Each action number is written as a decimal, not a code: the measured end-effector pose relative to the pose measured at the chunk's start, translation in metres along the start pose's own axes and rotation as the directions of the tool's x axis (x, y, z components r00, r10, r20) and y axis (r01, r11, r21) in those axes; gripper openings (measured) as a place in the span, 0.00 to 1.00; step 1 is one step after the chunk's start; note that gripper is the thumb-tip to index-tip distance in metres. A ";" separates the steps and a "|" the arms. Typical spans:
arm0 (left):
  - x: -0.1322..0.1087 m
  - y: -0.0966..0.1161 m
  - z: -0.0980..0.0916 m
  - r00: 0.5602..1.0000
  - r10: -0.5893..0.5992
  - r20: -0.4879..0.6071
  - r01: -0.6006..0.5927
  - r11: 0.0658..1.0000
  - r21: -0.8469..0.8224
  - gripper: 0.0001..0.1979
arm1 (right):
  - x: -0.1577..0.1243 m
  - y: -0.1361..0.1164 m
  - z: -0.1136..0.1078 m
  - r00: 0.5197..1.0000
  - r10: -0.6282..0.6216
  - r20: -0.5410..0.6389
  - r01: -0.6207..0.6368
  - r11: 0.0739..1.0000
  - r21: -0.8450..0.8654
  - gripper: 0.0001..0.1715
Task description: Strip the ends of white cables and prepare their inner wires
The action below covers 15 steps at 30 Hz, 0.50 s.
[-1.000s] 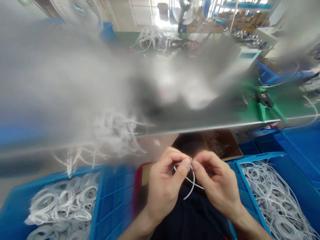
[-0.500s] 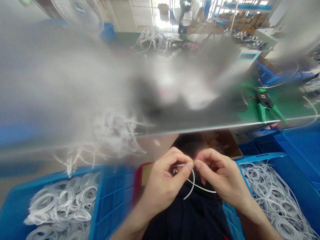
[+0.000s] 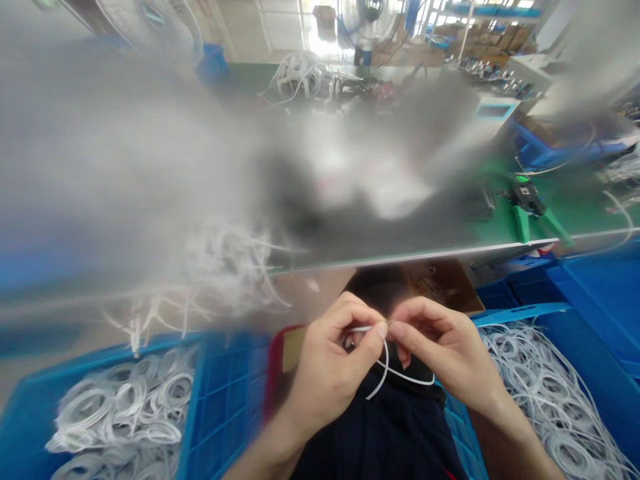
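Both hands meet low in the middle, over my lap. My left hand pinches a thin white cable tie between thumb and forefinger. My right hand pinches the same tie from the other side, fingertips touching the left ones. The tie is bent into a small loop, and its two loose ends cross and hang down below the fingers. A blue crate at lower left holds several looped white ties. Another blue crate at lower right holds loose white ties.
A green-topped bench edge runs across just beyond my hands, with green-handled pliers on it at right. A pile of white ties lies at left centre. Much of the upper view is blurred. Fans and shelves stand far back.
My right hand has slid slightly right and down, drawing one end of the tie out to the right. The left hand has stayed in place.
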State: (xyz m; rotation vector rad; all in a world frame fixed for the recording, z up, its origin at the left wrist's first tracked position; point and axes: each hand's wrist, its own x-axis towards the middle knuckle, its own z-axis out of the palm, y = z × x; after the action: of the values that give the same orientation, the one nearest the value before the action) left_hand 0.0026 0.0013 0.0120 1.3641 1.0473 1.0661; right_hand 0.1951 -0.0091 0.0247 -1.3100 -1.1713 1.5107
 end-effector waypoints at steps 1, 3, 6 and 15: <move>-0.001 -0.001 0.000 1.000 -0.006 0.000 0.006 1.000 -0.004 0.08 | -0.001 0.001 0.001 1.000 -0.006 -0.016 0.006 1.000 -0.016 0.15; -0.002 -0.003 0.000 1.000 -0.016 0.002 0.016 1.000 -0.012 0.09 | -0.001 0.001 0.002 0.999 -0.006 -0.036 0.005 0.999 -0.044 0.14; -0.003 -0.006 -0.001 1.000 -0.017 0.002 0.017 0.999 -0.028 0.08 | -0.001 0.001 0.006 0.998 -0.007 -0.056 0.004 0.999 -0.046 0.13; -0.005 -0.010 0.002 0.999 -0.025 -0.022 0.024 0.998 -0.065 0.09 | -0.004 0.005 0.017 0.980 -0.153 -0.130 0.133 0.980 -0.145 0.10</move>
State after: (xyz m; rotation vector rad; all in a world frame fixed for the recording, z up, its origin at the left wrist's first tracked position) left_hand 0.0031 -0.0033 0.0021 1.2874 1.0352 1.0905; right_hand 0.1785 -0.0170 0.0212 -1.3675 -1.2668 1.2333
